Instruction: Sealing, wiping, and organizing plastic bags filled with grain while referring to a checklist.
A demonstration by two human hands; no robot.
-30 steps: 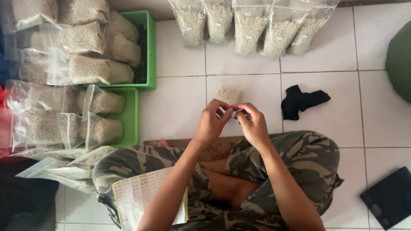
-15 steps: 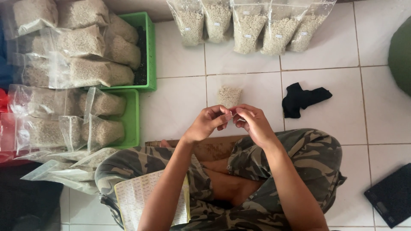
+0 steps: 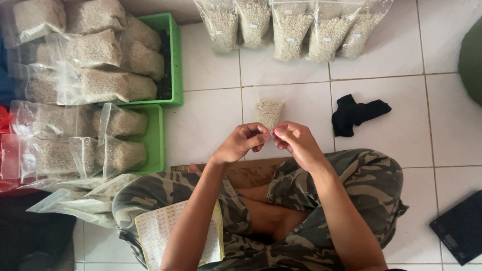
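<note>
Green crates [image 3: 173, 60] stacked with filled grain bags sit on the left, more bags [image 3: 288, 27] line the far wall, a black cloth [image 3: 354, 113] lies on the tiled floor [image 3: 211, 120]. Left hand [image 3: 243, 143] and right hand [image 3: 296, 143] pinch a small clear grain-filled bag [image 3: 268, 111] by its top, above the knees.

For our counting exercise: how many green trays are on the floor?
2. One green tray lies at the upper left, piled with filled bags; the second lies right below it, also holding bags. The bags may hide more.
</note>
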